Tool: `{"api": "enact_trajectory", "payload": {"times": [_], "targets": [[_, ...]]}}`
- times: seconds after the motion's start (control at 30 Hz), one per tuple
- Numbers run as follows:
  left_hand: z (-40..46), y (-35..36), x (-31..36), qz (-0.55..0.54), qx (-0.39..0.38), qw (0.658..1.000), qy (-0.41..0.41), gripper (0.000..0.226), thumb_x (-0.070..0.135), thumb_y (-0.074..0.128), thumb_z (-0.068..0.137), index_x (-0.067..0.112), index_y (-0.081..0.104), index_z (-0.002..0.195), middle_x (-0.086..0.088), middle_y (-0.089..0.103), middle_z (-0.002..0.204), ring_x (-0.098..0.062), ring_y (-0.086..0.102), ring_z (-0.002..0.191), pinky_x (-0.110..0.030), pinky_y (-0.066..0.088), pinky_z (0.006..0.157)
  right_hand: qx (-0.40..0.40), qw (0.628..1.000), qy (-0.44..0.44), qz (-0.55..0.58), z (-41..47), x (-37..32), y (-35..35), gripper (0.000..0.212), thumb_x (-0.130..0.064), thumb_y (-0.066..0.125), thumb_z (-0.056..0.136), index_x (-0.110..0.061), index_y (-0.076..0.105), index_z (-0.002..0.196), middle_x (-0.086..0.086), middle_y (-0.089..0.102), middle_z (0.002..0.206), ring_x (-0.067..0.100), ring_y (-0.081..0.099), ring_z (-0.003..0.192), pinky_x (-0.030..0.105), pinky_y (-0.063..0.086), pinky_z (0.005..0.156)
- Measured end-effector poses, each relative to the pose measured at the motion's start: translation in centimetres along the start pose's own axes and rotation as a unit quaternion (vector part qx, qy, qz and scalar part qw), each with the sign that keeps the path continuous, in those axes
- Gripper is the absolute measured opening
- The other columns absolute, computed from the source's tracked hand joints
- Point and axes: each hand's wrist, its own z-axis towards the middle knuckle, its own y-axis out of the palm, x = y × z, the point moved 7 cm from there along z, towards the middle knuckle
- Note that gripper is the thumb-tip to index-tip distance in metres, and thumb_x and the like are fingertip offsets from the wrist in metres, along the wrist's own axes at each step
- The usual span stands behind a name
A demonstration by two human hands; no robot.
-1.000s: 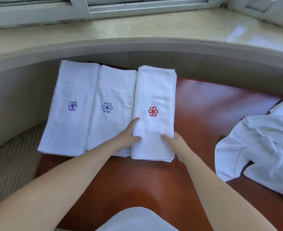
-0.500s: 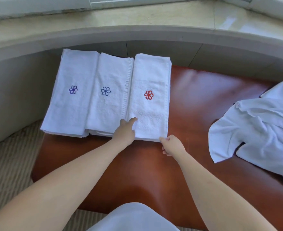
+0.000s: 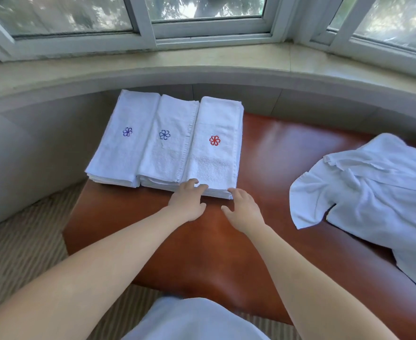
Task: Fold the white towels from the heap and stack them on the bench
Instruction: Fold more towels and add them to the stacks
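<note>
Three folded white terry towels are laid side by side at the far left corner of the glossy reddish-brown tabletop (image 3: 275,153): one with a purple flower emblem (image 3: 126,141), one with a blue flower emblem (image 3: 167,148), and one with a red flower emblem (image 3: 216,153), each overlapping its left neighbour. The near edge of the red-emblem towel is touched by the fingertips of the left hand (image 3: 187,204), whose fingers are extended and relaxed. The right hand (image 3: 245,211) is held just beside that towel's near right corner, fingers spread, nothing gripped. A crumpled heap of white towels (image 3: 373,192) is seen at the right edge of the tabletop, well apart from the folded ones.
</note>
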Motion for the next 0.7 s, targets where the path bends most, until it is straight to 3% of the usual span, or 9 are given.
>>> {"api": "enact_trajectory", "payload": {"times": [0.1,0.33,0.7], "targets": [[-2.9,-0.5,1.6,0.014,0.014,1.000,0.024,0.066,0.037,0.055,0.098,0.032,0.029,0.158,0.000,0.017,0.166,-0.026,0.018,0.151,-0.042,0.037,0.113,0.020,0.998,-0.030,-0.048,-2.8,-1.0,-0.5,0.066,-0.045,0.055,0.099,-0.022,0.032,0.157,0.001,0.031,0.164,0.021,0.026,0.151,0.037,0.025,0.121],[-8.9,-0.8,3.3,0.019,0.046,0.997,0.052,0.069,0.040,0.055,0.098,0.029,0.025,0.160,0.000,0.017,0.166,-0.027,0.017,0.151,-0.043,0.033,0.116,0.043,0.994,-0.037,-0.094,-9.5,-1.7,-0.8,0.070,-0.050,0.052,0.100,-0.024,0.025,0.160,0.001,0.023,0.167,0.023,0.020,0.153,0.039,0.019,0.124],[-17.8,5.7,7.8,-0.061,0.034,0.993,0.096,0.067,0.041,0.056,0.098,0.029,0.029,0.158,-0.001,0.020,0.164,-0.030,0.024,0.149,-0.045,0.031,0.118,0.042,0.994,0.014,-0.104,-20.9,1.5,-1.2,0.069,-0.052,0.053,0.100,-0.028,0.028,0.160,-0.001,0.029,0.165,0.022,0.023,0.153,0.040,0.023,0.124]]}}
